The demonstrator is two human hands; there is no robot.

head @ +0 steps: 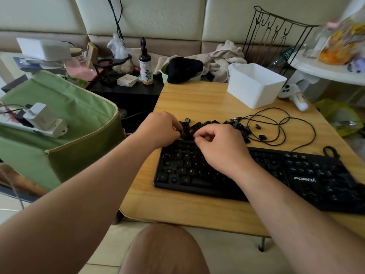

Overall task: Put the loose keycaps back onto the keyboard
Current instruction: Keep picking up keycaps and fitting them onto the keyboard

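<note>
Head view shows us a black keyboard (pixel 256 175) lying across the near right part of a low wooden table (pixel 197 99). Just beyond its far edge we see a heap of loose black keycaps (pixel 209 124), with a few strays (pixel 262 137) scattered to the right among the loops of a thin black cable (pixel 284 123).

Our left hand (pixel 160 129) reaches over the keyboard's far left corner, its fingers curled down into the left end of the heap; we cannot tell whether it has hold of a keycap. Our right hand (pixel 219 145) sits just beside it above the keyboard's top rows, fingers bent in and thumb meeting the fingertips in a pinch; whatever it holds is hidden.

Farther right on the table stands a white plastic tub (pixel 254 86). A green fabric bin (pixel 65 123) sits to the left, off the table.
</note>
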